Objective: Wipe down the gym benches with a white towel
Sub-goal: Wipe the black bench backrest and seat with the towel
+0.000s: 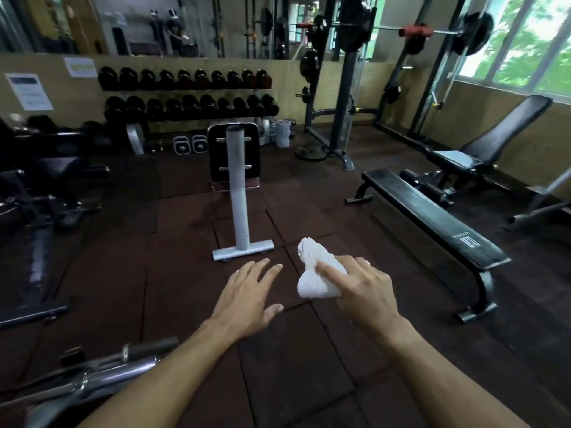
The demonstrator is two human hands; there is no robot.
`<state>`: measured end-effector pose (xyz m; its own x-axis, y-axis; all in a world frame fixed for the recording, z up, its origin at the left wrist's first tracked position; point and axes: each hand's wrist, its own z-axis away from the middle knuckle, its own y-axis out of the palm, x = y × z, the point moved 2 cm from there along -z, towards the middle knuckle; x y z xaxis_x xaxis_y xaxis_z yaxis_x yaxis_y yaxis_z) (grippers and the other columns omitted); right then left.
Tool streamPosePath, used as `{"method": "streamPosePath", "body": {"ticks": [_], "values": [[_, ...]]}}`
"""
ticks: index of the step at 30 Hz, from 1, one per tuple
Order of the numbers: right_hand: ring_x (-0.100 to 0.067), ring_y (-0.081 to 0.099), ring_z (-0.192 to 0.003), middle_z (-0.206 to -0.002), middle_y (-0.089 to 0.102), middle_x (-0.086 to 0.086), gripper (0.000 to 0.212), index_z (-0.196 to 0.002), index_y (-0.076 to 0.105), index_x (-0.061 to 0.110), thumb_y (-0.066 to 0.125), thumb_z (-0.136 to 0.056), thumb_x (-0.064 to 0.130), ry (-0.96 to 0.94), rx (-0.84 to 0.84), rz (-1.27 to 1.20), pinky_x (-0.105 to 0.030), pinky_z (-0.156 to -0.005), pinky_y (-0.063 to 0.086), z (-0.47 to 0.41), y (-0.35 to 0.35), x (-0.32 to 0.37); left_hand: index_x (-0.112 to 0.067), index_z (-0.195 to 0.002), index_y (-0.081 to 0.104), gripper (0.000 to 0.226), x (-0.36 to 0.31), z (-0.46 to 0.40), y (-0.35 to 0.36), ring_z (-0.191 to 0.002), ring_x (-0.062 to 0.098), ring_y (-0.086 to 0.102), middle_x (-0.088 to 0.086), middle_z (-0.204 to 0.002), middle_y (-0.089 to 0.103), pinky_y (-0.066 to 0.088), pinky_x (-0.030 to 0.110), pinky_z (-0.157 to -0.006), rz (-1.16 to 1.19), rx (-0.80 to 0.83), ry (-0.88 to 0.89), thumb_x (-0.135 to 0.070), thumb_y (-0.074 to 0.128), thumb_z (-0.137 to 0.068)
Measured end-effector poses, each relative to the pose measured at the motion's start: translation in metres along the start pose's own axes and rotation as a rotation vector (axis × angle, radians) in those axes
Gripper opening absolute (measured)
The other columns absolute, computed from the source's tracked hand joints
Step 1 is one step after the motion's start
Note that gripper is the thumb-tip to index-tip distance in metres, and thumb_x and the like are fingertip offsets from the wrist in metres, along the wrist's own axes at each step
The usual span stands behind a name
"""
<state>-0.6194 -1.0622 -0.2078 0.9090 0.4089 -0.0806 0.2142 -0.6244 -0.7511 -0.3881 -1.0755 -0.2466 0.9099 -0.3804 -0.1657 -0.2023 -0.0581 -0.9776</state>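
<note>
Here, much is cut off or dim: a barbell [102,375] runs out of frame at 7 o'clock, dark machines at 9 o'clock blur into shadow, and the print on the wall notices is unreadable. The right hand [364,291] has its grip clenched on the white towel [315,270], forefinger laid across it; the bunched cloth's long axis runs from 6 toward 12 o'clock, its loose end pointing up and away. The left hand [247,298] hovers beside it, grip released, fingers spread, holding nothing. The flat bench [432,217] lies at 3 o'clock, its black surface stretching from 11 to 5 o'clock, apart from the towel. An incline bench [494,140] stands behind it by the windows. Rubber floor tiles [278,381] spread below; a dumbbell rack [188,94] lines the far wall.
</note>
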Motion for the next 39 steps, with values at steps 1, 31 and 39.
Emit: {"method": "streamPosePath", "body": {"ticks": [1, 31, 39], "values": [[-0.023, 0.052, -0.062, -0.084, 0.062, 0.003, 0.052, -0.103, 0.067, 0.030, 0.061, -0.060, 0.002, -0.024, -0.007, -0.013, -0.024, -0.048, 0.030, -0.013, 0.015, -0.007, -0.028, -0.158, 0.020, 0.083, 0.007, -0.013, 0.001, -0.149, 0.026, 0.021, 0.002, -0.162, 0.022, 0.022, 0.038, -0.120, -0.009, -0.004, -0.027, -0.055, 0.060, -0.090], [-0.032, 0.060, -0.069, -0.093, 0.065, -0.005, 0.071, -0.112, 0.063, 0.027, 0.080, -0.050, -0.002, -0.607, 0.275, -0.513, -0.030, -0.046, 0.037, -0.510, 0.465, 0.019, -0.028, -0.157, 0.017, 0.081, 0.372, -0.310, -0.015, -0.149, 0.027, 0.017, 0.003, -0.163, 0.018, 0.021, 0.044, -0.120, -0.012, -0.067, -0.879, -0.053, 0.059, -0.092], [-0.029, 0.061, -0.066, -0.093, 0.067, -0.003, 0.064, -0.112, 0.062, 0.029, 0.082, -0.056, 0.006, -0.669, 0.230, -0.584, -0.028, -0.045, 0.041, -0.620, 0.586, 0.050, -0.023, -0.148, 0.041, 0.059, 0.481, -0.405, -0.018, -0.124, 0.020, 0.050, -0.003, -0.139, 0.050, 0.041, 0.034, -0.100, 0.002, -0.160, -0.932, -0.043, 0.059, -0.095]]}}
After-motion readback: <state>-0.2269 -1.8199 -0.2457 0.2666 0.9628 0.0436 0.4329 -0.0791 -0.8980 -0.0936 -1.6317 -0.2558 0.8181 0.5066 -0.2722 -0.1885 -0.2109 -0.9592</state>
